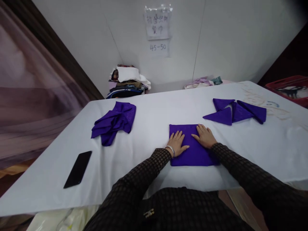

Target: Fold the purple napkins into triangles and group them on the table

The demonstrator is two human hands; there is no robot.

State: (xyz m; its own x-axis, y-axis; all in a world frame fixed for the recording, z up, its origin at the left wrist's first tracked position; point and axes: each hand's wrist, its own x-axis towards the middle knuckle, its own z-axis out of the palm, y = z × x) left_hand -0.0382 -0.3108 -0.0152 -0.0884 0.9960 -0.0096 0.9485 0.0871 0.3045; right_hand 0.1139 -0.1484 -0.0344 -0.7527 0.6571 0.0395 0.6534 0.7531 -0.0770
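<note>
A purple cloth napkin [192, 155] lies flat in a folded rectangle near the front edge of the table. My left hand [176, 143] rests on its left side, palm down with fingers spread. On the upper right part of the same napkin lies my right hand [205, 136], also flat with its fingers apart. Neither hand grips anything. Several purple napkins folded into triangles [220, 116] lie together at the back right. Over on the left is a loose, crumpled heap of purple cloth [115, 122].
A black phone [78, 169] lies on the white-covered table [149, 128] at the left. Behind the table are a stack of folded clothes [128, 81] and more cloth [201, 82]. A red basket [287, 88] stands at the far right. Handwritten paper signs [158, 29] hang on the wall.
</note>
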